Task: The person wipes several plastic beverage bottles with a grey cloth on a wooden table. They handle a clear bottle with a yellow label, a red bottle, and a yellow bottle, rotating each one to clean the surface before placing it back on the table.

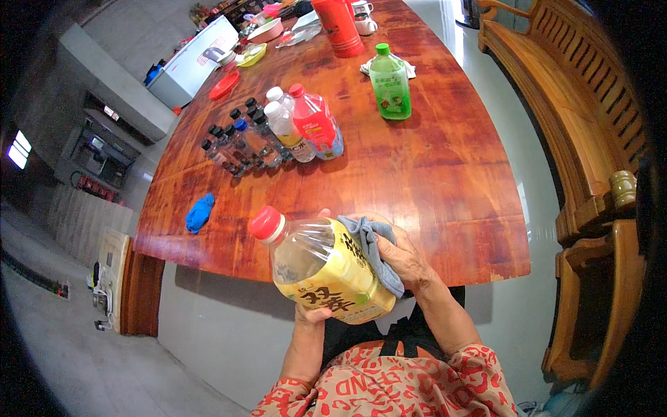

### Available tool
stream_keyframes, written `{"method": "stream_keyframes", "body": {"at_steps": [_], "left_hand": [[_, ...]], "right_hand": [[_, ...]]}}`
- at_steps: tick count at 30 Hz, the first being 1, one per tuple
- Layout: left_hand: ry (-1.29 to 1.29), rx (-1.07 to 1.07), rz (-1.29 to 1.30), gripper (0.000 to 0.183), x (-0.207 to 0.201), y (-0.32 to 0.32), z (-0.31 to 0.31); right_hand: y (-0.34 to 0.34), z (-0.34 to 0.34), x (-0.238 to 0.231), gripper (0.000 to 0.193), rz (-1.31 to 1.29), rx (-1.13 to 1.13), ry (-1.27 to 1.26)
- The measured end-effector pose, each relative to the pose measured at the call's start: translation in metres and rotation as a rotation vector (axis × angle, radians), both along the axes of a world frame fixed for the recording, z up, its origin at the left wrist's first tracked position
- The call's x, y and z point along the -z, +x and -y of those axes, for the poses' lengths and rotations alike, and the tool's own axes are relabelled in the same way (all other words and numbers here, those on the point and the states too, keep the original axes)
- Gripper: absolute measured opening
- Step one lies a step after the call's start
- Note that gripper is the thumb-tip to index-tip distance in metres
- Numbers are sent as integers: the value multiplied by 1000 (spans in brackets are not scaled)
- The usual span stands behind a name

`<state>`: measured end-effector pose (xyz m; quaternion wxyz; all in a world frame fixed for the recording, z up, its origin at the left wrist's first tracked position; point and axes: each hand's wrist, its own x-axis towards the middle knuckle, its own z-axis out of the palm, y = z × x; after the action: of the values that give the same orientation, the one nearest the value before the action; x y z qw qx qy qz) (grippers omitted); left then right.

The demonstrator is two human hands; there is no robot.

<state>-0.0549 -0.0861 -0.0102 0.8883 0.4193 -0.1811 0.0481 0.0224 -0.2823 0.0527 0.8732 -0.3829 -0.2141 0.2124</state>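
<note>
A large clear plastic bottle [316,267] with a red cap and a yellow label is held tilted over the table's near edge, its cap toward the upper left. My left hand [314,314] grips it from below, thumb on the lower side of the label; most of its fingers are hidden behind the bottle. My right hand [404,258] is closed on a grey cloth [379,250], which lies against the label near the bottle's base. A crumpled blue cloth [200,213] rests on the table left of the bottle.
On the wooden table [445,201] stand several small dark-capped bottles [240,146], a pink-labelled bottle [316,121], white-capped bottles [283,125] and a green bottle [390,83]. Farther back are a red thermos [338,28] and a red lid [224,86]. A wooden bench [583,90] runs along the right.
</note>
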Motion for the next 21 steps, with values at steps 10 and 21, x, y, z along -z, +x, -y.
{"method": "stream_keyframes", "body": {"at_steps": [10, 21], "left_hand": [[-101, 91, -183, 82, 18, 21, -9], [-91, -269, -163, 78, -56, 41, 36]], "right_hand": [[-6, -4, 31, 38, -28, 178, -99], [-28, -28, 19, 49, -104, 543, 72]]}}
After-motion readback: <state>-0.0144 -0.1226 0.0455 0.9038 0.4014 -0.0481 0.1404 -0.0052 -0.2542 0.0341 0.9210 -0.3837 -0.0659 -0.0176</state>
